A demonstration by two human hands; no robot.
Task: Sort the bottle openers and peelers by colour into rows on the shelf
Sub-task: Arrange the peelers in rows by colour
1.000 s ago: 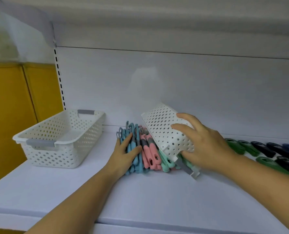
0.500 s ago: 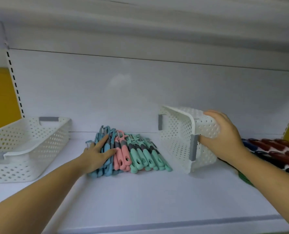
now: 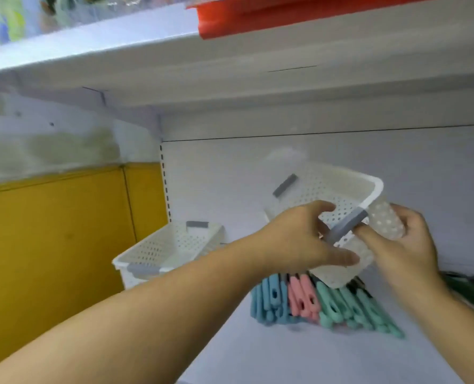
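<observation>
Grip: both hands, left hand (image 3: 303,239) and right hand (image 3: 404,245), hold a white basket (image 3: 335,195) mid-frame, raised
Peelers: blue, pink and green peelers (image 3: 313,300) on shelf (image 3: 285,356), lower centre
Second basket (image 3: 169,248): left on shelf

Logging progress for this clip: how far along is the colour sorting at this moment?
Done: blue tools, pink tools and mint tools lie grouped by colour on the shelf, with dark green ones further right. In hand: the left hand and right hand hold a white basket, apparently empty, above them. Left: stow it, perhaps by the second basket, and straighten the fanned-out rows.
</observation>
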